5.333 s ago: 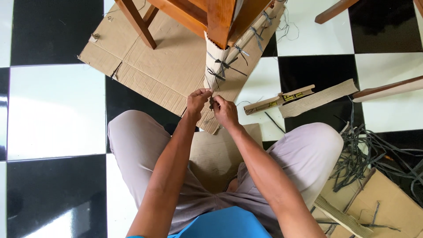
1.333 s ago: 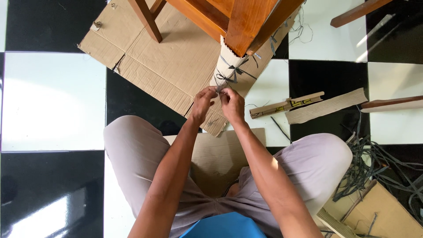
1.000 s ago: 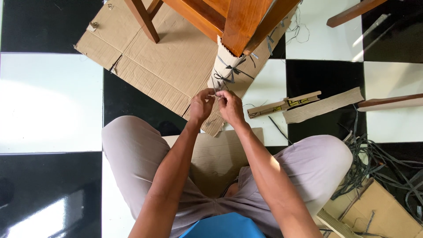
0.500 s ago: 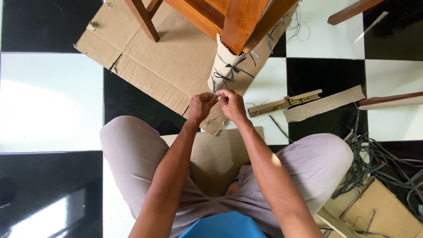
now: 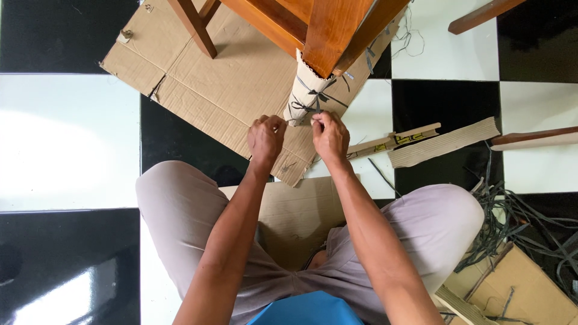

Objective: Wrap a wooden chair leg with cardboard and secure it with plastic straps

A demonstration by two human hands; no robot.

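Hands work at the foot of a cardboard-wrapped chair leg (image 5: 306, 90), which stands on a flat cardboard sheet (image 5: 223, 90). Just left of the leg, the left hand (image 5: 265, 137) is a closed fist; just right, the right hand (image 5: 330, 135) pinches thumb and forefinger on a dark string (image 5: 308, 107) tied round the wrap. Loose dark strings (image 5: 518, 222) lie well right of the leg.

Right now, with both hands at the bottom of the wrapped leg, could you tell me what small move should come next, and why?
Probably draw the hands further apart to cinch the strap. The left hand and right hand each pinch near the base of the wrapped leg, one to each side; two straps above are already knotted.
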